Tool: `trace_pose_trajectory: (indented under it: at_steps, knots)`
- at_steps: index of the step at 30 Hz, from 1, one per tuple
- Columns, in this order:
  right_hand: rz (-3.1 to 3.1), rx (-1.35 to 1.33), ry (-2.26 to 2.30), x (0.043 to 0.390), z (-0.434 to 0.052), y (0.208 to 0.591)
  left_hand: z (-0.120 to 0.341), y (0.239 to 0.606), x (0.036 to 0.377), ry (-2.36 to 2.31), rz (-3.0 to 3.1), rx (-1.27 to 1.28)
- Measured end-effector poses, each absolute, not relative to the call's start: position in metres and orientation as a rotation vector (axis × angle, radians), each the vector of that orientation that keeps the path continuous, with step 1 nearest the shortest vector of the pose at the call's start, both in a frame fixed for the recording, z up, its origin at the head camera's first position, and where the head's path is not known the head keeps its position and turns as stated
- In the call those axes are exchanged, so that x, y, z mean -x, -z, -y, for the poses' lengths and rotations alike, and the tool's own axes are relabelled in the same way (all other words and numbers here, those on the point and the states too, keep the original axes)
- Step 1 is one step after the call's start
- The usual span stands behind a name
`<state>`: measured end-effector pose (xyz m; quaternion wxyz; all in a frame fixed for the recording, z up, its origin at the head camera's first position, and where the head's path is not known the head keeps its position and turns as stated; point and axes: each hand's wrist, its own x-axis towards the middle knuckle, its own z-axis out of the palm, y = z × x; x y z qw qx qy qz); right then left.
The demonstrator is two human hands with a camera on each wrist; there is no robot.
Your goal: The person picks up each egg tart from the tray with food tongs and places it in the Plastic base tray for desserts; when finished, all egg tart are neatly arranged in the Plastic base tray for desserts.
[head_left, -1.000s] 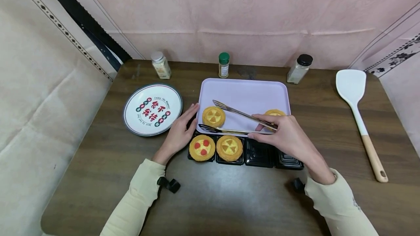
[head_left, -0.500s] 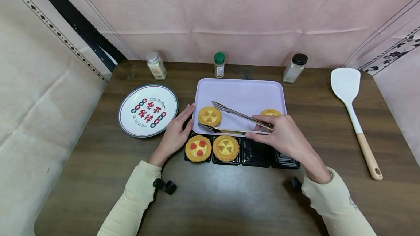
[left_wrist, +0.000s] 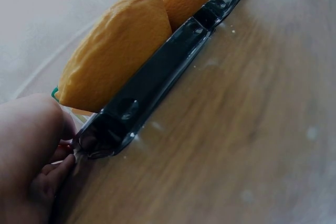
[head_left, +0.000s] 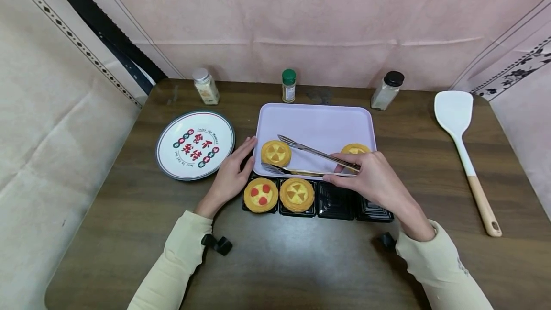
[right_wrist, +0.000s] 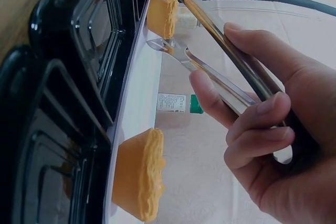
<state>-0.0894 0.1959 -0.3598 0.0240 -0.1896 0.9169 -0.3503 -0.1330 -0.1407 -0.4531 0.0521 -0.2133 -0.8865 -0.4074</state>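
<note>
A dark wooden table backed by pale pink paper walls fills our head view: our right hand pinches metal tongs near their hinge, the two arms spread wide and holding nothing, their tips on either side of the egg tart at the left of the lilac tray, not yet touching it as far as we can tell. Our left hand lies with straight fingers against the left end of the black plastic tart tray, which carries a berry tart and a second egg tart. From the left wrist we see that hand's fingertips at the black tray's corner, tart crust rising above its rim. From the right wrist, fingers curl round both tong arms, the tips open beside a tart at the tray edge. We judge that squeezing too hard could crack the crust, and that a shallow bite could let the tart slip.
</note>
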Motion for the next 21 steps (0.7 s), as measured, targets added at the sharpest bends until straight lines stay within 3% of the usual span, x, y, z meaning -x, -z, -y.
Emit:
trace_pose_trajectory:
  at_steps: [21]
  knots:
    - [-2.851, 0.657, 1.080, 0.0875, -0.1953, 0.3604, 0.1405, 0.4546, 0.1327, 1.239, 2.701, 0.637]
